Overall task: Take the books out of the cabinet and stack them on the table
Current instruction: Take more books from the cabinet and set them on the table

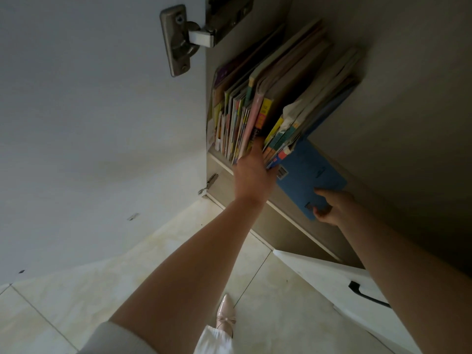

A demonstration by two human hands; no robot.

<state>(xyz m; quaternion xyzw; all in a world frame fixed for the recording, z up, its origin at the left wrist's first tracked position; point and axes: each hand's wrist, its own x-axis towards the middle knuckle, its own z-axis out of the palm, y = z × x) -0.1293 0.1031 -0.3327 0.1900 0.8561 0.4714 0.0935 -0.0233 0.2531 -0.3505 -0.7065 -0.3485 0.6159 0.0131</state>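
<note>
Several thin, colourful books [245,118] stand upright in a row on the cabinet shelf [222,159]. My left hand [252,169] reaches into the gap in that row, fingers pressed between a pink-spined book [255,116] and the leaning books to its right. A blue book [306,175] is pulled halfway out of the row, tilted down over the shelf edge. My right hand [329,205] grips its lower corner, thumb on the cover. No table is in view.
The open left cabinet door [89,111] with a metal hinge [178,39] fills the left side. A white door with a black handle [367,295] stands open at lower right. Below are pale floor tiles [76,290] and my shoe [224,315].
</note>
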